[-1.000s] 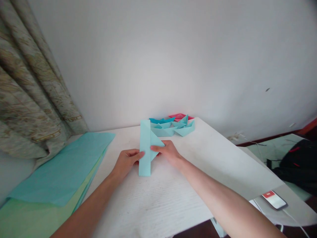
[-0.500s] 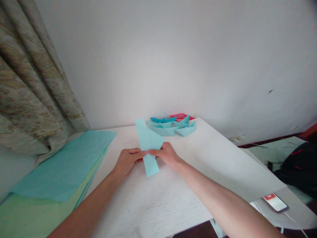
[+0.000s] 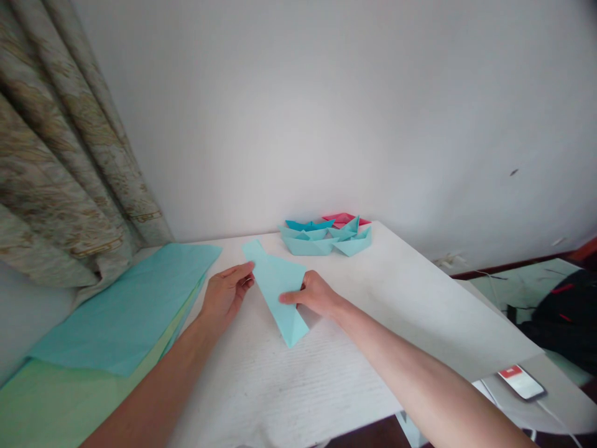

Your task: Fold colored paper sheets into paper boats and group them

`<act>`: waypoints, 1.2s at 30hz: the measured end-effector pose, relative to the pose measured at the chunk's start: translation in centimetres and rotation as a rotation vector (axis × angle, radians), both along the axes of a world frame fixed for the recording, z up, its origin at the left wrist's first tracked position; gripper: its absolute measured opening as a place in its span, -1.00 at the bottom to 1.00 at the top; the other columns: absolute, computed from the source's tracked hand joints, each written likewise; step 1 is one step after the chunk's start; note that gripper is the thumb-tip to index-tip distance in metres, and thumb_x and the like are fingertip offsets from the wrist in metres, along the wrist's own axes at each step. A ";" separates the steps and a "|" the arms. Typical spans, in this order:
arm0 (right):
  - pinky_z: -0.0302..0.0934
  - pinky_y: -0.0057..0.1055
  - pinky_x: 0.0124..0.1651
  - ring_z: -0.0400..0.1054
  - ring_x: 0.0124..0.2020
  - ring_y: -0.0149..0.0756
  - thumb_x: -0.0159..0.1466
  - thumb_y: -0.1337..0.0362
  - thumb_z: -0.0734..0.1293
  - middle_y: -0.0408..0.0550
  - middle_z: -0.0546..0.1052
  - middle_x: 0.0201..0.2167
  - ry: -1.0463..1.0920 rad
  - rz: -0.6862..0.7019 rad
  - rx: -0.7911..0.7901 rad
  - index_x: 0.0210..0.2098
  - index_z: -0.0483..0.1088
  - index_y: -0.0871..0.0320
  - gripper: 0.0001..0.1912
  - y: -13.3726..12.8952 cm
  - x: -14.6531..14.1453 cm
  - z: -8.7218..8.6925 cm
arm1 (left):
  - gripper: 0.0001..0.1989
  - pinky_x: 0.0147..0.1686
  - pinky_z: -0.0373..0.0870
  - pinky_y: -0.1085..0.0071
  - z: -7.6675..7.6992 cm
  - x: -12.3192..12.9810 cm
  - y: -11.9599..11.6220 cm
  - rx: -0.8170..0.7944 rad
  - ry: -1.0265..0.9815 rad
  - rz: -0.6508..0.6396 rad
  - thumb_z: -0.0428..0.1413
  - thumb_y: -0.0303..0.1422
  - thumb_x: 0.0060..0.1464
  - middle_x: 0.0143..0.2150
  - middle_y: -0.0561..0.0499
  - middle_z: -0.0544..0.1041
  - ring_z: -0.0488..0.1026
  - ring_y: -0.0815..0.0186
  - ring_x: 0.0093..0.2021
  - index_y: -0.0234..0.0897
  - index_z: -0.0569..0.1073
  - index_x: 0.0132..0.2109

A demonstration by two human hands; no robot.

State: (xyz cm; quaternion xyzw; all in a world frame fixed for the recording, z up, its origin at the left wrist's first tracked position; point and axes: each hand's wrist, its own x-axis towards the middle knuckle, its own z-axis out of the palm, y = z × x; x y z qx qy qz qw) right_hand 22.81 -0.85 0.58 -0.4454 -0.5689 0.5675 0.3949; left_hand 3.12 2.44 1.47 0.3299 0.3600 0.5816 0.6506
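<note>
A light-blue sheet of folded paper is held up over the white table, tilted with its narrow top end to the left. Wrapped around its right side, my right hand pinches it, thumb flat on the front and fingers behind. At the upper left edge, my left hand has its thumb and finger closed on the paper, the other fingers curled. Creases show near the paper's lower corner. Beyond it stand several folded paper boats: light-blue ones, a darker blue one and a pink one.
Large blue paper sheets lie over green sheets on the table's left. A patterned curtain hangs there. The white table meets the wall behind. A phone with a cable lies lower right, near a black bag.
The paper has tilted, its top swinging left and its lower end right. My left hand has moved up along its left edge, away from my right thumb, which has shifted slightly down.
</note>
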 end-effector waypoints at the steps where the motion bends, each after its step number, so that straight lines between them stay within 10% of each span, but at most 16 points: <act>1: 0.21 -0.42 -0.45 0.34 -0.52 -0.34 -0.13 0.17 0.52 -0.06 0.54 -0.49 -0.001 0.013 0.000 -0.42 0.49 0.26 -0.65 0.0 0.0 -0.1 | -0.84 -0.48 0.32 0.52 0.1 -0.1 0.1 0.001 -0.016 0.033 0.34 -0.42 -0.27 -0.53 0.01 0.49 0.38 0.44 -0.48 -0.41 0.53 -0.51; 19: 0.18 -0.44 -0.46 0.36 -0.52 -0.32 -0.03 0.05 0.46 -0.04 0.53 -0.52 -0.043 0.088 -0.054 -0.46 0.51 0.26 -0.64 -0.4 0.5 1.7 | -0.89 -0.63 0.26 0.60 0.8 -1.1 0.3 -0.028 -0.133 0.189 0.27 -0.52 -0.24 -0.58 0.09 0.42 0.32 0.49 -0.57 -0.37 0.46 -0.54; 28: 0.17 -0.49 -0.49 0.35 -0.53 -0.37 0.06 -0.03 0.40 -0.05 0.53 -0.51 -0.034 0.180 -0.079 -0.42 0.51 0.23 -0.60 -0.9 0.0 1.8 | -0.84 -0.62 0.22 0.54 0.1 0.9 -1.8 -0.083 0.104 -0.265 0.28 -0.39 -0.20 -0.64 0.11 0.38 0.28 0.48 -0.63 -0.35 0.46 -0.53; 36: 0.12 -0.46 -0.52 0.25 -0.62 -0.40 -0.05 0.01 0.45 -0.14 0.45 -0.63 -0.072 0.115 -0.042 -0.49 0.49 0.23 -0.63 -0.6 -0.6 1.0 | -0.80 -0.64 0.06 0.56 -0.6 2.3 -2.3 -0.052 0.245 -0.328 0.30 -0.32 -0.23 -0.69 0.13 0.30 0.16 0.53 -0.66 -0.37 0.49 -0.53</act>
